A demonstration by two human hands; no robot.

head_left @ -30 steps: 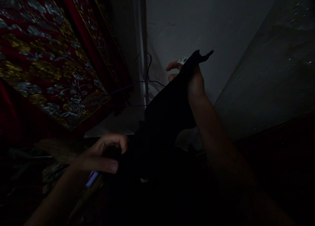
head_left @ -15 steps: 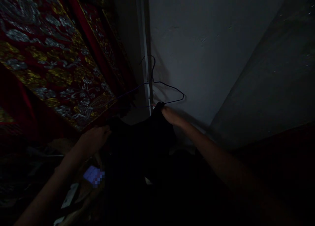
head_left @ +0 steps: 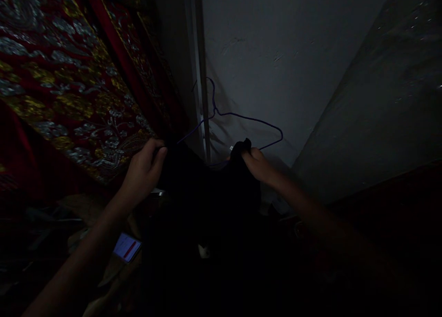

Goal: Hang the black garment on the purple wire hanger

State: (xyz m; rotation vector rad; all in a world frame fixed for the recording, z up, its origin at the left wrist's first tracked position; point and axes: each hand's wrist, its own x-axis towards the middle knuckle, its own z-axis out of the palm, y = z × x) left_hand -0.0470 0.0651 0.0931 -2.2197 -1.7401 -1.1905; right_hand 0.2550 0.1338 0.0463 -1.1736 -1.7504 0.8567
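A black garment (head_left: 207, 202) hangs between my two hands, its edges lost in the dark. My left hand (head_left: 147, 163) is closed on its left shoulder, thumb and fingers pinching the cloth. My right hand (head_left: 257, 163) grips the bunched right shoulder, where a small pale tag shows. Behind the garment is a thin purple wire hanger (head_left: 248, 118), hooked at a metal upright (head_left: 199, 68). The hanger's left end is hidden behind the cloth by my left hand. Its right end sticks out bare past my right hand.
Red cloth (head_left: 69, 77) with gold and silver embroidery hangs on the left. A pale wall or panel (head_left: 262, 54) stands behind the hanger. A lit phone (head_left: 127, 247) lies at the lower left among dim clutter.
My left hand has risen with the garment's left shoulder to the hanger's left side. My right hand has shifted slightly right with the other shoulder, and the hanger has swung to face me more.
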